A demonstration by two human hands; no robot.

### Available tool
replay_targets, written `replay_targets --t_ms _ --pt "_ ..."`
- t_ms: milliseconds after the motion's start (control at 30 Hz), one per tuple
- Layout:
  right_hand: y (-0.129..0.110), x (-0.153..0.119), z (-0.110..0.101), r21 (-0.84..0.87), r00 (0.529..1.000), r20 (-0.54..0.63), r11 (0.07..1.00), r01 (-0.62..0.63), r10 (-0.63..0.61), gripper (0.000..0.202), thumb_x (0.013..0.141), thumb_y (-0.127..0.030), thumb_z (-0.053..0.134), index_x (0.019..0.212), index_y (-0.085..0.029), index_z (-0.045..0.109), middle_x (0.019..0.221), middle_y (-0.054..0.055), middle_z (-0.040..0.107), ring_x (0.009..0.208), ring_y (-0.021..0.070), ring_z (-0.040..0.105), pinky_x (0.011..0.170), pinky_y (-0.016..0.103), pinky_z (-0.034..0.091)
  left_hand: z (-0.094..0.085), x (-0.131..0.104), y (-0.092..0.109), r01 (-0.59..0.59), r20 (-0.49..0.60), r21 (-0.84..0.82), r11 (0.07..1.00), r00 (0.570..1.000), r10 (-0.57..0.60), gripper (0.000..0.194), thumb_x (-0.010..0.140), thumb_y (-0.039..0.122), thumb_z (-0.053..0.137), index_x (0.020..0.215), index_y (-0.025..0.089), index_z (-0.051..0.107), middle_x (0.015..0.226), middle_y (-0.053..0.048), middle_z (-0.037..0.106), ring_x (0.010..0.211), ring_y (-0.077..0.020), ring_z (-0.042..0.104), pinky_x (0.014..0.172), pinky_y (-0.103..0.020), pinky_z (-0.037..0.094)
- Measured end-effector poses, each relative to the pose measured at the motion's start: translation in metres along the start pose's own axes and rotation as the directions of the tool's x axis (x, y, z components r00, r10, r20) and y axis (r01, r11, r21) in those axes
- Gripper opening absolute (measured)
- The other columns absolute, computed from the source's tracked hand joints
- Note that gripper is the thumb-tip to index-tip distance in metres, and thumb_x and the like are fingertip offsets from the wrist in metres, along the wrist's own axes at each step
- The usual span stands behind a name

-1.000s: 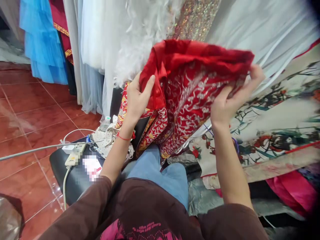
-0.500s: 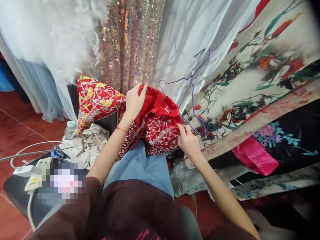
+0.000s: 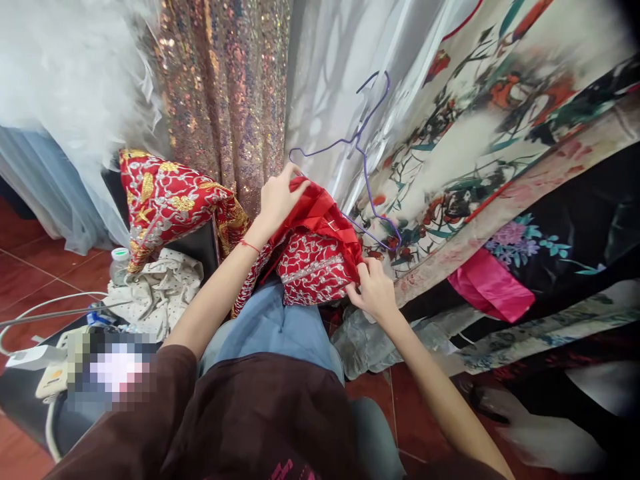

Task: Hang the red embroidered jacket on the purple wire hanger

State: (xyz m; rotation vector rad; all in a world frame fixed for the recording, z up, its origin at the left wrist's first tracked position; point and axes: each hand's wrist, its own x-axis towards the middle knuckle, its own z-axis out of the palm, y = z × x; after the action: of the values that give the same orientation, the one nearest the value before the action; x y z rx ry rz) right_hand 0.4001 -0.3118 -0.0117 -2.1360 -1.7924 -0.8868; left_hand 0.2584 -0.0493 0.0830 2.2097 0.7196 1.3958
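Observation:
A red garment (image 3: 313, 267) with silver embroidery and a red lining lies across my lap. My left hand (image 3: 280, 200) pinches its upper left edge, thumb and fingers closed on the lining side. On the right, my right hand (image 3: 373, 288) grips the garment's other edge. A purple wire hanger (image 3: 361, 143) is just beyond the cloth, its hook pointing up and its lower bar partly hidden behind the garment. To the left, red fabric (image 3: 173, 193) with gold and silver embroidery drapes over a dark support; whether it is part of the same garment I cannot tell.
A dark seat (image 3: 25, 393) at left bears a dotted white cloth (image 3: 170, 287), a capped bottle (image 3: 119, 267), cables and a power strip (image 3: 56, 373). Hanging close ahead are a sequined fabric (image 3: 225, 87), white sheer cloth (image 3: 320, 67) and floral garments (image 3: 480, 133).
The view has shifted, so the surroundings sit further left. My right hand has shifted its grip along the garment's edge, and the red lining is folded over more. Both hands stay on the garment.

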Motion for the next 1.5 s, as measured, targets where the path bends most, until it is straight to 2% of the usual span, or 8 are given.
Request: replay_targets --t_ms 167,267,367,533,767,1067,1300,1500 --pt "0.003 -0.005 -0.004 0.163 0.967 -0.159 0.960 0.226 -0.201 0.019 0.079 -0.024 0.055 0.095 -0.016 0.050 0.119 0.022 0.052 0.115 0.0360 0.047 0.095 0.052 0.043 0.028 0.004 0.023 -0.216 0.369 0.375 0.902 0.927 0.069 0.052 0.097 0.042 0.049 0.146 0.025 0.048 0.104 -0.012 0.074 0.096 -0.0247 0.068 0.085 -0.034 0.046" --pt "0.009 0.001 -0.006 0.399 0.963 -0.089 0.877 0.268 -0.254 0.014 0.078 -0.017 0.050 0.090 -0.021 0.046 0.097 0.010 0.057 0.094 0.0257 0.054 0.091 0.045 0.044 0.050 0.014 0.021 -0.328 0.508 0.417 0.848 0.857 0.082 0.070 0.094 0.054 0.051 0.152 0.016 0.038 0.109 -0.018 0.073 0.100 -0.0301 0.068 0.082 -0.035 0.045" --pt "0.030 0.009 -0.008 0.541 0.981 0.053 0.831 0.131 -0.189 0.011 0.081 -0.015 0.047 0.090 -0.022 0.046 0.091 0.006 0.053 0.081 0.0199 0.053 0.079 0.036 0.047 0.066 0.024 0.011 -0.355 0.562 0.446 0.822 0.826 0.052 0.080 0.089 0.070 0.045 0.138 0.007 0.053 0.107 -0.023 0.072 0.099 -0.0339 0.069 0.079 -0.035 0.044" --pt "0.078 0.012 -0.011 0.595 0.984 0.130 0.803 0.020 -0.121 0.012 0.085 -0.014 0.046 0.093 -0.022 0.049 0.102 0.009 0.054 0.093 0.0215 0.055 0.084 0.036 0.048 0.069 0.030 -0.013 -0.412 0.592 0.428 0.804 0.801 0.095 0.074 0.089 0.078 0.032 0.109 0.018 0.071 0.093 -0.015 0.075 0.089 -0.0292 0.071 0.069 -0.030 0.038" --pt "0.123 0.022 -0.018 0.584 0.963 0.169 0.809 0.072 -0.208 0.014 0.087 -0.012 0.041 0.079 -0.022 0.046 0.097 0.007 0.066 0.099 0.0239 0.059 0.083 0.040 0.041 0.052 0.023 -0.045 -0.347 0.513 0.389 0.853 0.851 0.111 0.070 0.089 0.079 0.031 0.090 0.021 0.070 0.075 -0.009 0.072 0.075 -0.0245 0.069 0.059 -0.028 0.026" --pt "0.137 0.058 -0.051 0.347 0.920 0.152 0.891 0.293 -0.361 0.028 0.078 0.002 0.043 0.087 -0.021 0.055 0.116 0.007 0.069 0.102 0.0222 0.061 0.079 0.036 0.041 0.045 0.015 -0.045 -0.308 0.524 0.292 0.906 0.843 0.117 0.069 0.086 0.082 0.032 0.076 0.022 0.064 0.064 -0.005 0.066 0.065 -0.0218 0.063 0.058 -0.027 0.023" --pt "0.169 0.081 -0.047 0.115 0.939 -0.001 0.932 0.343 -0.345 0.023 0.086 -0.003 0.047 0.091 -0.022 0.060 0.112 0.011 0.071 0.096 0.0224 0.064 0.082 0.037 0.051 0.047 0.014 -0.044 -0.379 0.575 0.253 0.890 0.799 0.176 0.069 0.090 0.078 0.029 0.076 0.022 0.065 0.062 -0.006 0.067 0.063 -0.0225 0.064 0.057 -0.028 0.022" --pt "0.188 0.072 -0.038 0.115 0.975 -0.197 0.985 0.129 -0.104 0.020 0.086 -0.008 0.048 0.083 -0.024 0.059 0.115 0.008 0.072 0.093 0.0188 0.069 0.072 0.030 0.055 0.045 0.014 -0.038 -0.363 0.598 0.351 0.863 0.796 0.091 0.072 0.090 0.079 0.027 0.084 0.023 0.071 0.070 -0.008 0.071 0.068 -0.0249 0.067 0.057 -0.028 0.025"
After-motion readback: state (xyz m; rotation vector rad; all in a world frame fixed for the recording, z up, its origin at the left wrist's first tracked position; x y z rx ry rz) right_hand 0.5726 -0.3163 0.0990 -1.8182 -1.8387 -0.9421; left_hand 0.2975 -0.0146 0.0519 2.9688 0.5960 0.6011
